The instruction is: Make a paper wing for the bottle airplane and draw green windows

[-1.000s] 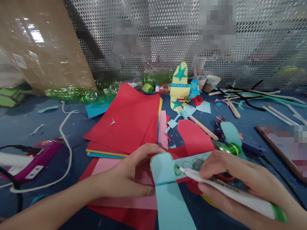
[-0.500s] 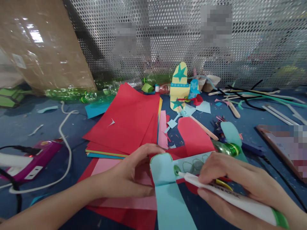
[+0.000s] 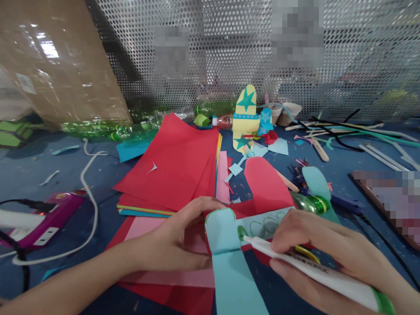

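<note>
My right hand [image 3: 315,240] grips a white marker [image 3: 344,284] with a green end. Its tip rests on a light blue paper strip [image 3: 259,224], at a filled green spot beside some looping green outlines. My left hand [image 3: 170,240] pinches the left edge of the paper craft [image 3: 223,232], whose light blue front piece has a rounded top and hangs down toward me. Some of that hand's fingertips are hidden behind the paper. Red paper [image 3: 267,186] with a rounded end backs the craft and sticks up behind the strip.
A stack of red sheets [image 3: 177,162] lies behind my left hand. A purple power strip [image 3: 49,221] and white cord are at left. Farther back are a yellow paper craft with stars [image 3: 246,103] and plastic bottles [image 3: 95,129]. A blue tool [image 3: 341,201] and a tablet-like device [image 3: 387,205] lie right.
The marker tip has shifted very slightly on the green spot. The red rounded paper has moved a little. My left hand keeps its hold.
</note>
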`<state>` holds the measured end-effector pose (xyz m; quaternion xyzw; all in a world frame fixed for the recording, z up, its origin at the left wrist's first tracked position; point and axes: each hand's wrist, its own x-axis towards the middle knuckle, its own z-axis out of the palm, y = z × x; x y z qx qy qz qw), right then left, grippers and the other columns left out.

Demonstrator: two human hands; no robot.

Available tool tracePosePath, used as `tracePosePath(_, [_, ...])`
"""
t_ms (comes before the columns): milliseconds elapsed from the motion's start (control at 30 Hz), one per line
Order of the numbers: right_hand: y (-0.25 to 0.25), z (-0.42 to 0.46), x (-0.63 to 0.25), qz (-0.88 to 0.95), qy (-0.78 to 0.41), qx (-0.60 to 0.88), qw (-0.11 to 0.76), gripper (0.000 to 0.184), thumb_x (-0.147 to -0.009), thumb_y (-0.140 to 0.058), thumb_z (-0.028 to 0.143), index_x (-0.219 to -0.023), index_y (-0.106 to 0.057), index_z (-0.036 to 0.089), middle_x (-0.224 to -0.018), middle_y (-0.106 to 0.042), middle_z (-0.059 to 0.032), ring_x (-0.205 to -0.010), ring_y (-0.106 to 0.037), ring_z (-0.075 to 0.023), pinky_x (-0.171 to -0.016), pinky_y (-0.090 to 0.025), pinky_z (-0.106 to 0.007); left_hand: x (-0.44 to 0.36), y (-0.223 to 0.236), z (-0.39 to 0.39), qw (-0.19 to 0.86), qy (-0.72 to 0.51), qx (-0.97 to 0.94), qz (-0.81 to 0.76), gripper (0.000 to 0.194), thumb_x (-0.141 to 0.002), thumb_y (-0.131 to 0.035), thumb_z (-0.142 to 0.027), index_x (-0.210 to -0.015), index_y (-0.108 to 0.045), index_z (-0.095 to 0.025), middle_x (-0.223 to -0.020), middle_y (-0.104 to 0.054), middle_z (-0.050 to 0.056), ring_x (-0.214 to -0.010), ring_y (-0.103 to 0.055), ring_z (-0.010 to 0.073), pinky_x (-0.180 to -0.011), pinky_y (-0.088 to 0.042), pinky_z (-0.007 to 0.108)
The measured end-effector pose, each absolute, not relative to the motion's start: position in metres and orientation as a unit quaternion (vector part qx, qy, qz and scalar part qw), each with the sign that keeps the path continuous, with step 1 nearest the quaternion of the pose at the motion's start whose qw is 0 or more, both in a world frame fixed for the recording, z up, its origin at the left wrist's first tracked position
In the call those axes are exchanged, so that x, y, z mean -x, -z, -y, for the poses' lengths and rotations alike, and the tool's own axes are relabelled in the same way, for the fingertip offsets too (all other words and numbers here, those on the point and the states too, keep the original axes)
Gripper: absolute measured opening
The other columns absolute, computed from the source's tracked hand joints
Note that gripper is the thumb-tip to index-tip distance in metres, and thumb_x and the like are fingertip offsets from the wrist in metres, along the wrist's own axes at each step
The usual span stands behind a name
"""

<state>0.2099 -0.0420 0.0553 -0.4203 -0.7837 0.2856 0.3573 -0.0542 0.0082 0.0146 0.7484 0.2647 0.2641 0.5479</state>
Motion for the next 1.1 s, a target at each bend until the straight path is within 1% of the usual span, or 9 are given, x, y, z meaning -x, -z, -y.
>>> tracePosePath(167, [-0.0564, 0.0411, -0.2110, 0.798, -0.284, 0.405, 0.344, 0.019, -0.083, -0.065, 0.011, -0.088, -0.061, 0.029, -0.080, -0.068, 0.0051, -0.067, -0.065, -0.0129, -0.061, -0.052, -0.022, 0.0549, -0.0134, -0.0105, 0.537, -0.273, -0.754, -0.262, 0.073, -0.073, -0.079, -0.008, -0.133, -0.048, -0.036, -0.125, -0.060, 0.002, -0.111, -0.064, 0.0222, -0.089, -0.056, 0.030])
tracePosePath(300, [-0.0574, 0.0389, -0.2129, 0.798, -0.284, 0.409, 0.340, 0.015, -0.084, -0.067, 0.014, -0.087, -0.061, 0.028, -0.079, -0.067, 0.0045, -0.067, -0.065, -0.0129, -0.061, -0.052, -0.022, 0.0559, -0.0145, -0.0096, 0.528, -0.264, -0.756, -0.284, 0.069, -0.074, -0.079, -0.011, -0.132, -0.050, -0.033, -0.126, -0.061, 0.004, -0.113, -0.063, 0.0240, -0.093, -0.054, 0.033])
tracePosePath(367, [-0.0577, 0.0375, -0.2139, 0.805, -0.285, 0.405, 0.327, 0.016, -0.084, -0.067, 0.013, -0.087, -0.061, 0.027, -0.079, -0.068, 0.0044, -0.066, -0.065, -0.0126, -0.061, -0.052, -0.022, 0.0563, -0.0149, -0.0088, 0.528, -0.261, -0.755, -0.287, 0.069, -0.074, -0.079, -0.010, -0.133, -0.049, -0.032, -0.126, -0.060, 0.004, -0.112, -0.063, 0.0242, -0.092, -0.055, 0.032])
tracePosePath(433, [-0.0581, 0.0366, -0.2145, 0.815, -0.281, 0.398, 0.313, 0.017, -0.084, -0.066, 0.011, -0.088, -0.061, 0.027, -0.080, -0.069, 0.0038, -0.067, -0.066, -0.0130, -0.061, -0.053, -0.022, 0.0565, -0.0146, -0.0086, 0.531, -0.261, -0.757, -0.278, 0.072, -0.074, -0.079, -0.008, -0.134, -0.048, -0.033, -0.126, -0.059, 0.005, -0.111, -0.064, 0.0236, -0.091, -0.055, 0.032])
tracePosePath(567, [-0.0592, 0.0376, -0.2141, 0.817, -0.278, 0.398, 0.313, 0.016, -0.085, -0.064, 0.011, -0.087, -0.060, 0.026, -0.079, -0.070, 0.0031, -0.066, -0.067, -0.0135, -0.058, -0.054, -0.022, 0.0567, -0.0129, -0.0092, 0.515, -0.275, -0.766, -0.270, 0.074, -0.073, -0.081, -0.009, -0.134, -0.048, -0.034, -0.126, -0.059, 0.004, -0.115, -0.061, 0.0234, -0.097, -0.053, 0.034])
tracePosePath(733, [-0.0618, 0.0394, -0.2132, 0.814, -0.267, 0.410, 0.312, 0.016, -0.084, -0.063, 0.011, -0.086, -0.060, 0.027, -0.078, -0.069, 0.0040, -0.065, -0.066, -0.0126, -0.057, -0.053, -0.021, 0.0566, -0.0125, -0.0087, 0.535, -0.267, -0.754, -0.273, 0.071, -0.073, -0.080, -0.008, -0.133, -0.048, -0.030, -0.124, -0.060, 0.006, -0.111, -0.064, 0.0243, -0.092, -0.055, 0.034])
tracePosePath(833, [-0.0630, 0.0391, -0.2127, 0.813, -0.268, 0.412, 0.314, 0.015, -0.084, -0.063, 0.012, -0.085, -0.060, 0.027, -0.078, -0.069, 0.0033, -0.065, -0.067, -0.0133, -0.059, -0.055, -0.021, 0.0574, -0.0131, -0.0089, 0.538, -0.261, -0.754, -0.271, 0.071, -0.073, -0.079, -0.008, -0.133, -0.048, -0.032, -0.123, -0.061, 0.005, -0.109, -0.064, 0.0231, -0.091, -0.055, 0.033])
tracePosePath(1000, [-0.0634, 0.0378, -0.2122, 0.818, -0.261, 0.403, 0.317, 0.014, -0.085, -0.063, 0.013, -0.085, -0.061, 0.027, -0.076, -0.068, 0.0027, -0.065, -0.067, -0.0132, -0.059, -0.055, -0.021, 0.0610, -0.0099, -0.0107, 0.494, -0.259, -0.779, -0.285, 0.077, -0.069, -0.082, -0.008, -0.135, -0.049, -0.032, -0.132, -0.058, 0.005, -0.123, -0.058, 0.0276, -0.103, -0.049, 0.037])
tracePosePath(1100, [-0.0624, 0.0373, -0.2123, 0.815, -0.264, 0.407, 0.317, 0.016, -0.085, -0.064, 0.012, -0.087, -0.060, 0.028, -0.079, -0.069, 0.0037, -0.067, -0.067, -0.0128, -0.059, -0.055, -0.021, 0.0624, -0.0083, -0.0111, 0.477, -0.259, -0.790, -0.286, 0.080, -0.069, -0.083, -0.010, -0.136, -0.047, -0.035, -0.134, -0.057, 0.004, -0.124, -0.057, 0.0270, -0.105, -0.048, 0.038])
